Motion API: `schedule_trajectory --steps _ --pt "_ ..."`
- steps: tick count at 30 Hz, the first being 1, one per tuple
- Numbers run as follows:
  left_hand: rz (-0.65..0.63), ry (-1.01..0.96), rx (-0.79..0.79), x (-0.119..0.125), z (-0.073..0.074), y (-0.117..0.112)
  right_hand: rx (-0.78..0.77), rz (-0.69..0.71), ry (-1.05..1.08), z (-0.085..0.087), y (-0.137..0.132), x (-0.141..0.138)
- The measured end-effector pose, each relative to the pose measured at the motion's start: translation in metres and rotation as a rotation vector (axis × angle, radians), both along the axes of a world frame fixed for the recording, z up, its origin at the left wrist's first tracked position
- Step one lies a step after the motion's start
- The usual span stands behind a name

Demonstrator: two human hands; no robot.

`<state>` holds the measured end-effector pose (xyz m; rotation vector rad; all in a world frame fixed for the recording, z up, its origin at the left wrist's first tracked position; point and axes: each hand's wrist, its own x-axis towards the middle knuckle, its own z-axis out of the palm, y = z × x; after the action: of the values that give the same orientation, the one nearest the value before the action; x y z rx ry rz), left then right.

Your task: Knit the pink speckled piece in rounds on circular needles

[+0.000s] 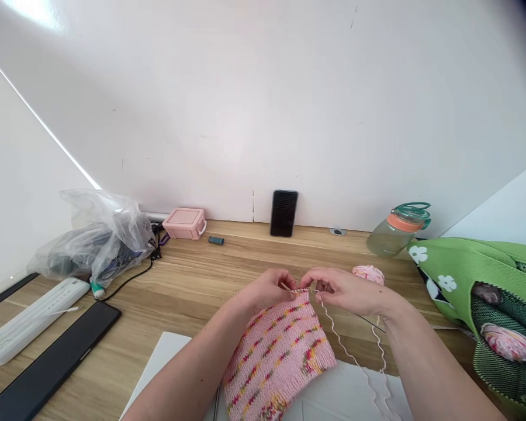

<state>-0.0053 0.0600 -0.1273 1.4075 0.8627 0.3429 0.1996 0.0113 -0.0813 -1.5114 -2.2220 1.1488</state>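
A pink knitted piece (278, 354) with multicoloured flecks hangs from knitting needles (298, 290) held over a wooden desk (193, 280). My left hand (269, 287) pinches the top left edge of the knitting and the left needle. My right hand (344, 289) is closed on the right needle, with a strand of pale yarn (355, 358) trailing from it down toward me. A pink yarn ball (369, 273) lies just behind my right hand.
A phone (284, 213) leans on the wall. A pink box (184, 223), a plastic bag (99, 234), a white power strip (30, 320) and a black tablet (52, 362) are at left. A bottle (397, 230) and a green bag (486, 298) holding yarn are at right. White paper (333, 392) lies under the knitting.
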Motion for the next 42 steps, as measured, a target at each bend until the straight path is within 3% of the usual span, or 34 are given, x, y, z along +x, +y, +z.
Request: schedule_trajectory --steps 11,21,42 --pt "0.060 -0.072 -0.079 -0.001 -0.004 0.002 -0.049 -0.052 0.059 -0.005 0.007 -0.005" --pt "0.075 -0.085 -0.101 0.001 0.000 0.000 0.033 -0.100 0.033 -0.006 0.004 -0.010" --pt "0.071 -0.077 -0.109 0.001 0.001 0.000 0.058 -0.068 -0.011 -0.008 0.004 -0.012"
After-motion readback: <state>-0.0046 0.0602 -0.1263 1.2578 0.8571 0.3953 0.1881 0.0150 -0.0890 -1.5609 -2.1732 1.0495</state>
